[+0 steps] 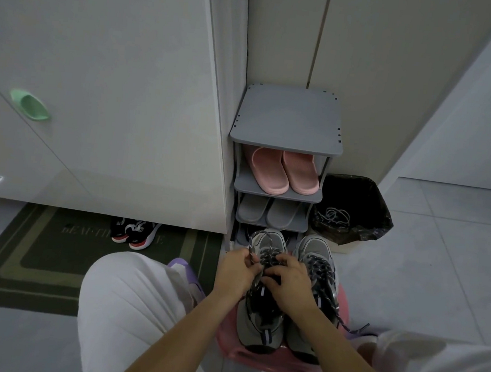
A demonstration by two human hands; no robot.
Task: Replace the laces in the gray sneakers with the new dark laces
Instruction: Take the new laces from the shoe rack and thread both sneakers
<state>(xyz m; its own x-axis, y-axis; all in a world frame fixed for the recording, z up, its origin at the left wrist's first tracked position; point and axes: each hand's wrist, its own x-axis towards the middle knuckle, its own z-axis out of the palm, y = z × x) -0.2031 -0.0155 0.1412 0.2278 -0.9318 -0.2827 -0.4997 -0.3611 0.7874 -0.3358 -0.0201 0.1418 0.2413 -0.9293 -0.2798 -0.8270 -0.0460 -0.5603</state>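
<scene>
2 gray shoes stand side by side on a pink stool (281, 370) between the person's knees, toes pointing away. The right shoe (315, 251) is laced dark to the top, with loose ends trailing off the stool's right edge. The left shoe (259, 320) is the one in work, so the task looks well past halfway.

The left hand (235, 269) has its fingers curled and pinches the dark lace (259, 232), which rises from the pinch in a loop over the toe. The right hand (290, 283) lies across the shoe's throat, fingers curled down and thumb beneath, pinching the lace at the crossings. The eyelets themselves are hidden under both hands.

To do this step well, I judge:
- Hold the last crossing down with the right hand while the left draws the loop through, so the rows below do not slacken.
- Pull the loop out fully before the next eyelet, because a loop left standing over the toe can twist or knot.
- Keep both ends even, and match the cross pattern of the right shoe.
- The shoe sits free on the stool, so pull along it and not upward, or it may tip against its neighbour.

Beyond the toes stands a gray rack (288, 118). Beside it, a pale old lace (335, 216) lies in the black-lined bin (365, 196).
</scene>
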